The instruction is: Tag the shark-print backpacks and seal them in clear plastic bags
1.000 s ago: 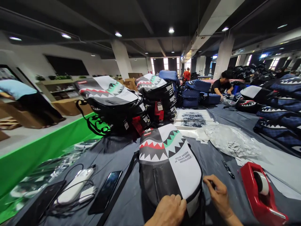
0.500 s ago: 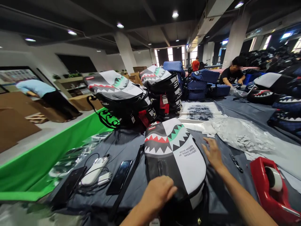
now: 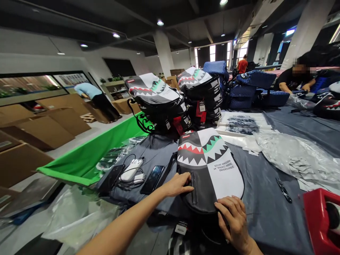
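Note:
A grey, black and white backpack [image 3: 225, 177] with a red and green shark-mouth print lies face up at the table's near edge. My left hand [image 3: 177, 185] touches its left front beside the slim vertical pocket, fingers bent and thumb close to the pocket opening. Around the bag's lower right edge curl the fingers of my right hand [image 3: 233, 217]. A white hang tag [image 3: 181, 228] shows beneath the bag, next to a dark, striped part that I cannot make out fully.
Stacked shark-print backpacks [image 3: 154, 92] stand behind. At left lie a phone [image 3: 153, 179] and a white charger [image 3: 132, 169]. A black cutter [image 3: 283, 190], a red tape dispenser [image 3: 316, 212] and clear plastic bags [image 3: 289, 152] lie at right. A co-worker [image 3: 294, 79] works at far right.
My right hand has come down from beside the backpack to its lower edge. My left hand has moved up and left to the front pocket. The view has swung left.

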A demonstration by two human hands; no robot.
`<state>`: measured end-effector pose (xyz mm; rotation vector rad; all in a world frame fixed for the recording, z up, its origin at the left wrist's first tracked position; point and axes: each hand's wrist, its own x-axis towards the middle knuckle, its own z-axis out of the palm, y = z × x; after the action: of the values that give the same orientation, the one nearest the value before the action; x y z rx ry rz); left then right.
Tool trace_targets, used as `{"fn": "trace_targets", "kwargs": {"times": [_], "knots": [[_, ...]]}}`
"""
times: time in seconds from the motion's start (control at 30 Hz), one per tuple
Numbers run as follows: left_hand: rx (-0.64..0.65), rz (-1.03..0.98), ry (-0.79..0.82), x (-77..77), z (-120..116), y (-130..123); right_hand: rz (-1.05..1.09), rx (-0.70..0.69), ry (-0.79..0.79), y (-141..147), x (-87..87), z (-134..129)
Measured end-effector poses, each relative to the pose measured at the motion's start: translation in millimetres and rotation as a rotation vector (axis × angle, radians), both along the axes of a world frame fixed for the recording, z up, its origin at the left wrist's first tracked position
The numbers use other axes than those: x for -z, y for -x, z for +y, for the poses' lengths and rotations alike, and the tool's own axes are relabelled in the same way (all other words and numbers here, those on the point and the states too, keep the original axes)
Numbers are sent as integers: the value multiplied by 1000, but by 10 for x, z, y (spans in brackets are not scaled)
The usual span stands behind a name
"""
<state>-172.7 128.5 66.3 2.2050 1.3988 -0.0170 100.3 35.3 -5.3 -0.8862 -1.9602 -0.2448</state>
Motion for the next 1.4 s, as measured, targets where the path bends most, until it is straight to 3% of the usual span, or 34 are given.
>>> {"fn": "trace_targets", "kwargs": {"times": [0.13, 0.33, 0.53, 0.8, 1.0, 1.07, 1.13, 1.2, 1.27, 1.33, 1.4], "knots": [[-18, -41, 41, 26, -45, 76, 0, 6, -1, -11, 37, -34], [-149, 122, -153, 89, -133, -186, 16, 41, -17, 21, 92, -35], [-97, 326, -191, 91, -139, -365, 17, 57, -32, 38, 69, -52], [34, 380, -85, -237, 6, -394, -51, 2, 27, -54, 62, -37], [284, 459, -87, -434, -369, -325, 8, -41, 95, 94, -63, 179], [341, 525, -149, -496, -472, -301, 97, -156, 199, 76, -133, 274], [316, 537, -283, -503, -556, -300, 302, -245, 342, -58, -159, 352], [313, 438, -432, -392, -676, -355, 534, -155, 427, -274, -97, 366], [382, 280, -484, -154, -852, -489, 604, 32, 464, -471, 64, 285], [423, 178, -427, 140, -1031, -707, 478, 116, 515, -554, 293, 136], [366, 147, -309, 379, -1131, -987, 304, 122, 539, -509, 530, -4]]}}
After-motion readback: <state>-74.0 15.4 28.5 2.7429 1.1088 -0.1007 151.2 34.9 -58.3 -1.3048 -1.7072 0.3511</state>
